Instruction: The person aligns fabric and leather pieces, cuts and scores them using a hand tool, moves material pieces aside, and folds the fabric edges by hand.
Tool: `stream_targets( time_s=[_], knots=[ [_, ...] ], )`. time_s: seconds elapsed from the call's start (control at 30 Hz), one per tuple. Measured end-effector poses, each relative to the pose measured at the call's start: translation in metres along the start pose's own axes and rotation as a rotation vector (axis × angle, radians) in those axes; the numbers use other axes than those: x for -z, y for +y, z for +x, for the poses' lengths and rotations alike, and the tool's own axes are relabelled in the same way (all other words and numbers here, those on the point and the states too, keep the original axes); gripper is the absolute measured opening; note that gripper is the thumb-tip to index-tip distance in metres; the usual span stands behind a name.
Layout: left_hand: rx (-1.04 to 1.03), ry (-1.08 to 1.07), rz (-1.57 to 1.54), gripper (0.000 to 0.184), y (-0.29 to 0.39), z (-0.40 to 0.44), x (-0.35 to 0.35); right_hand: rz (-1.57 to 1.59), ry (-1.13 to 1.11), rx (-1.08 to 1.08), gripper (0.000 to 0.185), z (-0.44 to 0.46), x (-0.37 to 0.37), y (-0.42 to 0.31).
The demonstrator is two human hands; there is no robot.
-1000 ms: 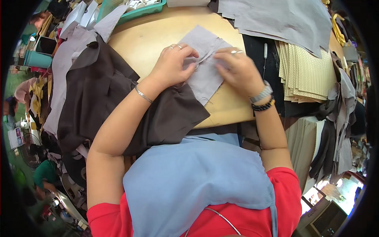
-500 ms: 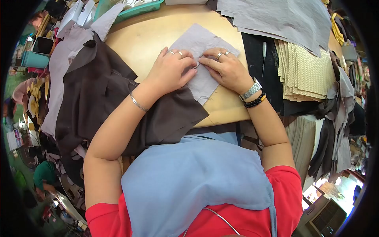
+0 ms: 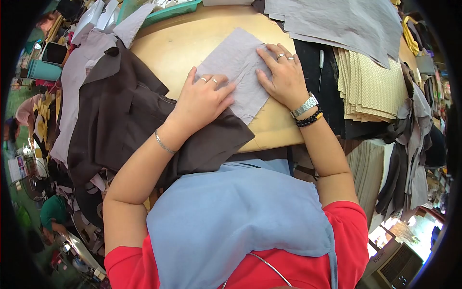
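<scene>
A pale grey-lilac piece of cloth (image 3: 239, 65) lies on the light wooden table (image 3: 173, 41), with loose threads along its lower edge and creases in its middle. My left hand (image 3: 208, 96) rests at the cloth's left side, fingers apart and lightly bent. On the right side of the cloth lies my right hand (image 3: 281, 72), its fingers spread and its thumb toward the middle. Dark brown fabric (image 3: 130, 111) spreads under my left forearm, and its corner reaches beneath the grey cloth's lower edge.
An awl-like tool with a clear handle (image 3: 321, 60) lies on black material at the right. Beside it are a stack of woven-pattern cream sheets (image 3: 373, 86) and grey cloth sheets (image 3: 337, 26). A teal tray (image 3: 168, 13) stands at the back. A person in green (image 3: 53, 212) is at the far left.
My hands have moved apart: the right one up and outward with its fingers spreading, the left slightly down and left. The pinch at the cloth's middle has been let go.
</scene>
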State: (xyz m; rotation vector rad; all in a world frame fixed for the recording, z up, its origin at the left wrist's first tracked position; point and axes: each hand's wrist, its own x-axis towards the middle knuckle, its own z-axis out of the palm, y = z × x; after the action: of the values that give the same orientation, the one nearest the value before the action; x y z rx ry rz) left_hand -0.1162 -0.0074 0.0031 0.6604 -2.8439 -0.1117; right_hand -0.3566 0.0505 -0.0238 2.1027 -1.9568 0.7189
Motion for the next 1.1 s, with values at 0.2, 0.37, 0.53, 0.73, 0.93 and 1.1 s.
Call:
stream_targets(
  time_s=[0.2, 0.37, 0.53, 0.73, 0.93, 1.1],
  knots=[
    [0.016, 0.035, 0.005, 0.033, 0.002, -0.006, -0.003, 0.024, -0.021, 0.157, 0.034, 0.001, 0.007, -0.005],
    [0.027, 0.053, -0.004, 0.031, 0.004, -0.010, -0.002, 0.426, -0.180, 0.248, 0.031, -0.007, 0.003, -0.021],
    [0.045, 0.020, -0.002, 0.031, 0.006, -0.018, 0.004, 0.360, -0.147, 0.292, 0.028, -0.007, 0.002, -0.021],
    [0.073, 0.031, 0.024, 0.030, 0.011, -0.022, 0.007, 0.179, -0.236, 0.231, 0.033, -0.012, 0.015, -0.037],
    [0.099, 0.000, -0.004, 0.021, 0.012, -0.023, 0.012, 0.283, -0.247, 0.331, 0.033, -0.017, 0.006, -0.035],
    [0.112, -0.019, -0.014, 0.020, 0.012, -0.026, 0.018, 0.249, -0.209, 0.347, 0.031, -0.018, 0.004, -0.036]
  ],
)
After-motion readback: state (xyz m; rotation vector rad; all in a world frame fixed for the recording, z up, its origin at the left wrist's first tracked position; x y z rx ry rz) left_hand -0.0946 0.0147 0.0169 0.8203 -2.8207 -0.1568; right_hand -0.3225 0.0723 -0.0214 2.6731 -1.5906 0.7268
